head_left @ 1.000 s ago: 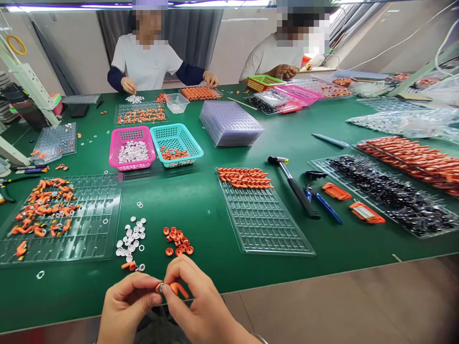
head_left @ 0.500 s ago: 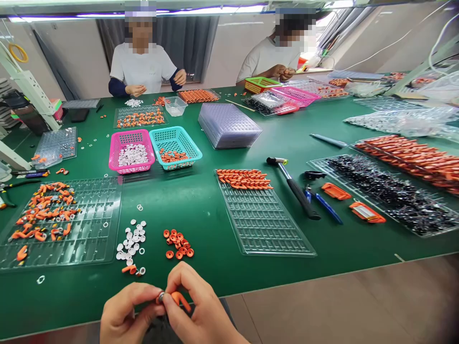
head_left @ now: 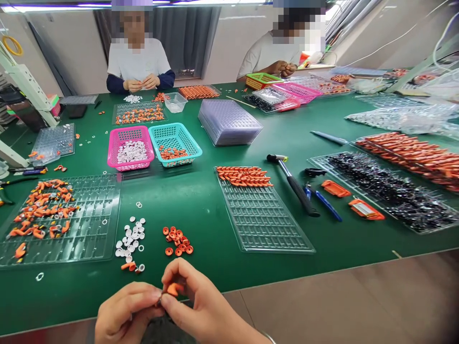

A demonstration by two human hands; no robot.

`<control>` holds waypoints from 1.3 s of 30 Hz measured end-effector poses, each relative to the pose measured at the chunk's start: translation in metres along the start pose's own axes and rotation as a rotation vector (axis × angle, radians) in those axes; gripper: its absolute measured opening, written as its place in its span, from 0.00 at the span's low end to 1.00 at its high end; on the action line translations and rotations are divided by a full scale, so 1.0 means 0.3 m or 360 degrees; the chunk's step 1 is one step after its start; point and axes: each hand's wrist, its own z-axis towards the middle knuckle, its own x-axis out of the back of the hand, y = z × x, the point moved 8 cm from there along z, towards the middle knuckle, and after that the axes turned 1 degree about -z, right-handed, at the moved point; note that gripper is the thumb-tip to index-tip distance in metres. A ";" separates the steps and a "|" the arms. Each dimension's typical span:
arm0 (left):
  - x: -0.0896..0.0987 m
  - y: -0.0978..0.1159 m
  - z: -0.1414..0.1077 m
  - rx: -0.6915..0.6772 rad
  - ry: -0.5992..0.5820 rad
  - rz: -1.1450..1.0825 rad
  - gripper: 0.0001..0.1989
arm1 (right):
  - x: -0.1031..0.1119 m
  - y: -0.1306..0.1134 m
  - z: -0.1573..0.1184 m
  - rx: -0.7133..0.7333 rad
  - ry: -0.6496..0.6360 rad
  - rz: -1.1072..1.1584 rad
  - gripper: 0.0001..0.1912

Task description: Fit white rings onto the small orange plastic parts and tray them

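Workpiece (head_left: 174, 289), orange, curved: one, at near edge of counter (head_left: 201, 203). Right hand (head_left: 195, 302): thumb and forefinger pinching it. Left hand (head_left: 125, 308): fingertips pinched on its other end, mostly hidden. Orange caps (head_left: 178, 241): small cluster, just beyond hands. White caps (head_left: 131, 237): loose group, left of orange ones. Left tray (head_left: 93, 203): clear, bearing orange pieces (head_left: 45, 208). Right tray (head_left: 267, 224): clear, orange rows (head_left: 244, 177) at far end.

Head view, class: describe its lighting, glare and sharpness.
In the head view, a bright light strip runs along the top, pale sheen lies on the green table, and the lower right corner darkens; same view: the orange piece in the right hand looks soft.
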 end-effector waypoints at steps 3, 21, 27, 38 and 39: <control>-0.009 0.010 0.002 -0.0060 -0.0108 -0.0028 0.15 | 0.004 -0.026 -0.001 0.0084 -0.0079 -0.0046 0.04; -0.023 -0.028 -0.008 0.0340 0.0045 -0.0169 0.07 | -0.098 0.130 -0.015 -0.0305 -0.0232 0.0923 0.25; -0.019 0.033 0.016 0.0000 -0.0083 0.0091 0.08 | -0.115 0.149 -0.001 -0.0312 -0.0241 0.1277 0.23; -0.030 0.053 -0.020 -0.0311 -0.0014 0.0488 0.07 | -0.150 0.196 -0.013 -0.0387 -0.0161 0.1641 0.21; -0.029 0.053 -0.021 -0.0325 -0.0011 0.0503 0.07 | -0.150 0.197 -0.013 -0.0378 -0.0152 0.1656 0.21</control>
